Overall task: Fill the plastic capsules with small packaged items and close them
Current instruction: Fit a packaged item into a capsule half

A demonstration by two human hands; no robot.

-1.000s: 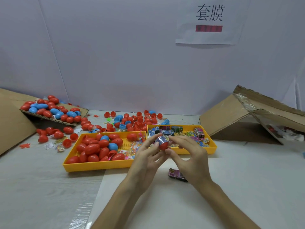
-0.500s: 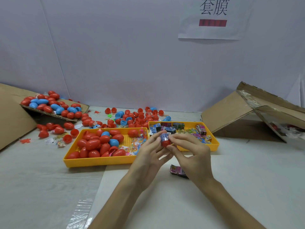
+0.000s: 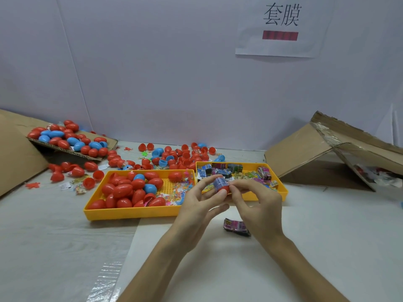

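Tabletop (image 3: 327,247): capsule (image 3: 224,188) between both hands (image 3: 196,207) (image 3: 259,205)

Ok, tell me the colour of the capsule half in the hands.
The capsule half is red; head view.

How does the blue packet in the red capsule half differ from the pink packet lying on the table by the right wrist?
Colour: the small blue printed packet is blue and white, the pink printed packet pink with dark edges. Place: the blue packet stands in a red plastic capsule half pinched between the left hand and right hand; the pink packet lies loose on the white table sheet, untouched. Both are small printed packaged items.
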